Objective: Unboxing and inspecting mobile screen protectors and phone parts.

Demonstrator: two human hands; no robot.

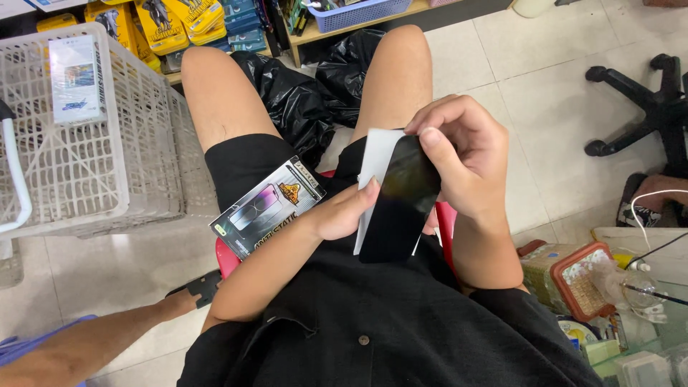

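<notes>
1. Black glass is what I have in hand: a dark phone-shaped sheet (400, 204), held over my lap between both hands and tilted, top end away from me. It looks like a screen protector, though I cannot be sure it isn't a phone.
2. My right hand (459, 154) is curled over its upper end, thumb flat on the dark face, fingers wrapped behind. I judge that thumb should slide to the edge; a print on the face would spoil it.
3. My left hand (342, 211) is closed on the lower left side, thumb tip pressed against the white backing card (376, 154) that shows behind the sheet. Whether the fingers underneath pinch the card or only support it, I cannot tell.
4. To part the two cleanly I would keep the left hand steady on the card and lift with the right from one corner, slowly, without bending the glass.
5. The printed retail box (266, 206) rests on my left thigh, just beside my left forearm and near the edge of the red stool (228, 261). It could slip off, so I would keep that leg still.
6. Another person's forearm (93, 347) reaches in low at the left, well apart from my hands. The white plastic basket (136, 143) stands on the floor beside my left leg.
</notes>
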